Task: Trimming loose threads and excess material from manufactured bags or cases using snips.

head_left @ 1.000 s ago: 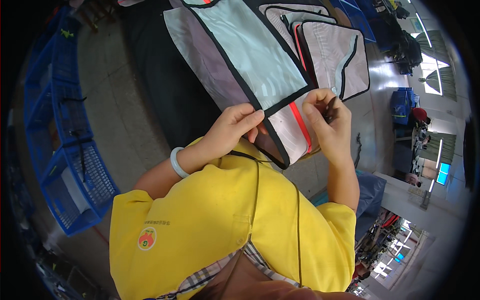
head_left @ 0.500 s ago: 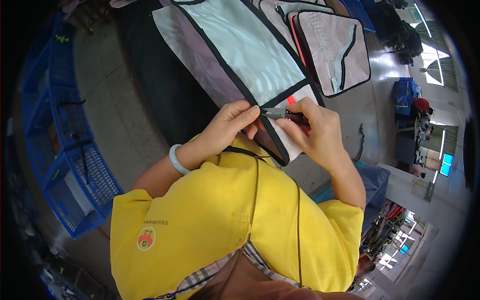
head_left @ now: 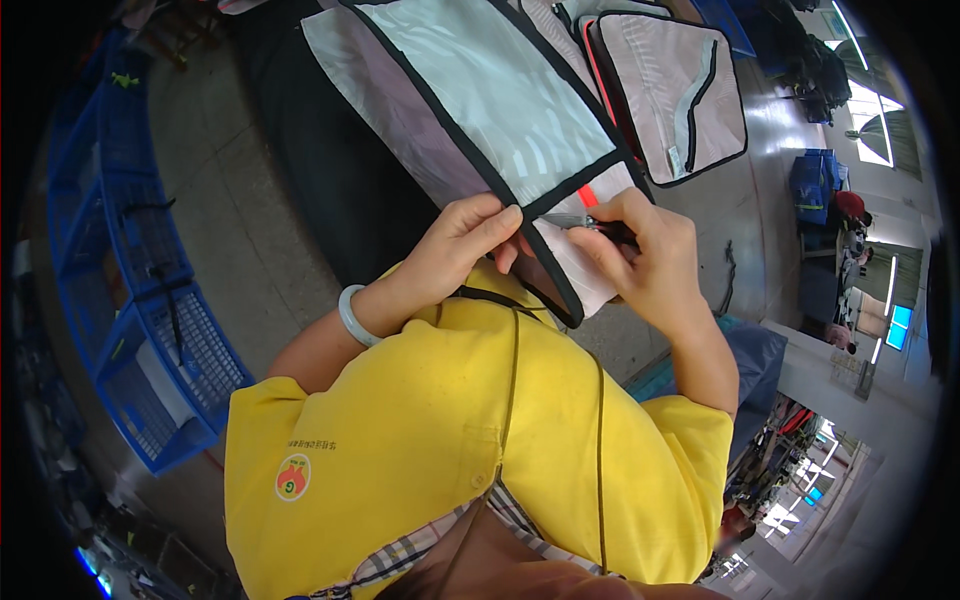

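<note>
Before me lies a fabric bag piece (head_left: 510, 105) with a pale, see-through panel framed in black binding tape. My left hand (head_left: 462, 238) is closed on it, thumb and fingers pinching the black binding near the corner of the panel. In my right hand (head_left: 648, 255) is a pair of thread snips (head_left: 568, 220), gripped around the dark handle. Their metal blades point left, over the pale pink strip with a red mark, close to the binding and my left thumb. Whether the blades touch the cloth I cannot tell.
Several finished-looking pink bag pieces (head_left: 675, 95) with black edging lie at the far right. A long black surface (head_left: 310, 150) runs under the work on the left. Blue plastic crates (head_left: 195, 345) stand along the left. People and benches are at the distant right.
My right hand has drawn the snips slightly to the right, their tips farther from my left thumb. My left hand keeps its pinch on the binding.
</note>
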